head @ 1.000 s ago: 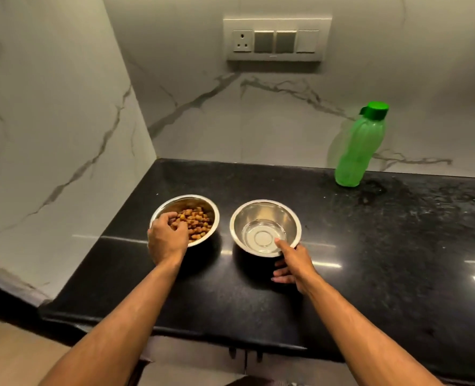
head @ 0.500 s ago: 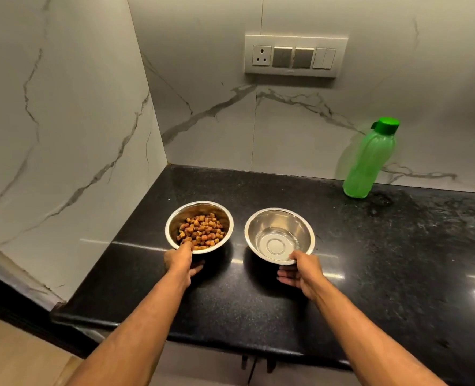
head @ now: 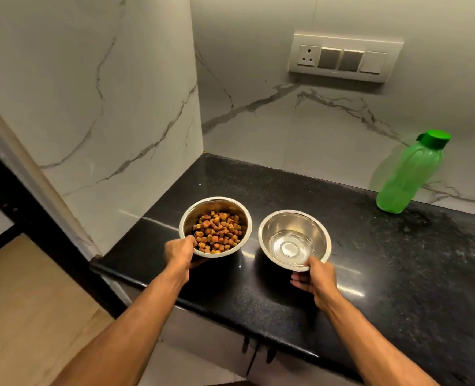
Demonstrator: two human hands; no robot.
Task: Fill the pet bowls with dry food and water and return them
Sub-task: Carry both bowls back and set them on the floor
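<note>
Bowls, two, steel, side by side near bench front edge: kibble bowl, near rim grasped by left hand; water bowl, near rim grasped by right hand. Green bottle upright by wall.

- There is one view only, from a wide-angle camera worn on the person's head, so no second view overlaps with it.
- It looks forward and steeply down onto the glossy black speckled stone counter, whose near edge crosses the lower middle of the frame.
- It faces the far corner where two white marble-veined walls meet; the white switch-and-socket plate sits high on the far wall.
- The camera is close: both bare forearms run up from the bottom edge.
- Straight lines bow toward the frame edges, and the pale wooden floor shows at near left.
</note>
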